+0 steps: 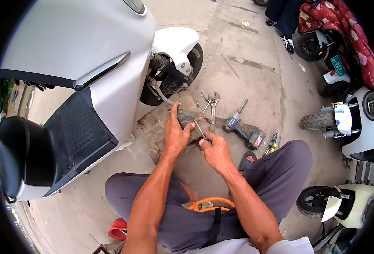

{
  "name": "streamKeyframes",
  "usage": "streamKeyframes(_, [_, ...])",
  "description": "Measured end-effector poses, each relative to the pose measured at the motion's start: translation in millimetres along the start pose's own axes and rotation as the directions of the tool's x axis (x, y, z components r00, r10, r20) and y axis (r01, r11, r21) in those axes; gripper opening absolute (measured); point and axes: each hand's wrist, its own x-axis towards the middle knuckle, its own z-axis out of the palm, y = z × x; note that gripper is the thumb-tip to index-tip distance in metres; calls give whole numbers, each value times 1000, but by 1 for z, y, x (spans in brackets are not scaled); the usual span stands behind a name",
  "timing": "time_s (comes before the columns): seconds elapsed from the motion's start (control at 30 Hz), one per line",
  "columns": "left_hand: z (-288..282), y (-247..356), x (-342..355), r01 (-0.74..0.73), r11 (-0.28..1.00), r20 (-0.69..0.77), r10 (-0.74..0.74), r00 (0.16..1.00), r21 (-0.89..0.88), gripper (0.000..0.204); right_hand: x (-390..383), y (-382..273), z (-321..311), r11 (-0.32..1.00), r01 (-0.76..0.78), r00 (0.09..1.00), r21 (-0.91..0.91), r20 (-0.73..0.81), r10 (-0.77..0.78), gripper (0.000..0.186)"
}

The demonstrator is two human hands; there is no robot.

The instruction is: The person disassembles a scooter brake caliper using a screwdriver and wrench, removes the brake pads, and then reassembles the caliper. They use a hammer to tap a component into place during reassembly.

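no real containers here, just a piece of brown cardboard on the concrete w/ our work on it. our left hand is closed round a small dark metal part, holding it down on the cardboard. our right hand pinches a thin metal tool, tip at the part. beside it lie an adjustable wrench, a cordless drill & a yellow-handled screwdriver, all near our right knee. the grey scooter stands close on the left, its front wheel just beyond the cardboard. more scooters parked at right.
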Motion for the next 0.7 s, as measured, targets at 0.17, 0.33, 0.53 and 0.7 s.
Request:
streamKeyframes(0.17, [1, 0, 1, 29, 998, 21, -28, 999, -59, 93, -17, 19, 20, 873, 228, 955, -432, -75, -287, 38])
streamKeyframes(0.33, [3, 4, 2, 35, 999, 33, -34, 999, -8, 93, -23, 50, 47, 880, 219, 933, -421, -175, -316, 51])
streamKeyframes(0.53, [-12, -7, 0, 88, 987, 80, -78, 994, -137, 93, -12, 3, 3, 910, 263, 955, -320, -47, -293, 43])
streamKeyframes(0.7, [-14, -11, 8, 136, 949, 80, -117, 990, -285, 93, -11, 3, 12, 841, 211, 976, -498, 54, -213, 42])
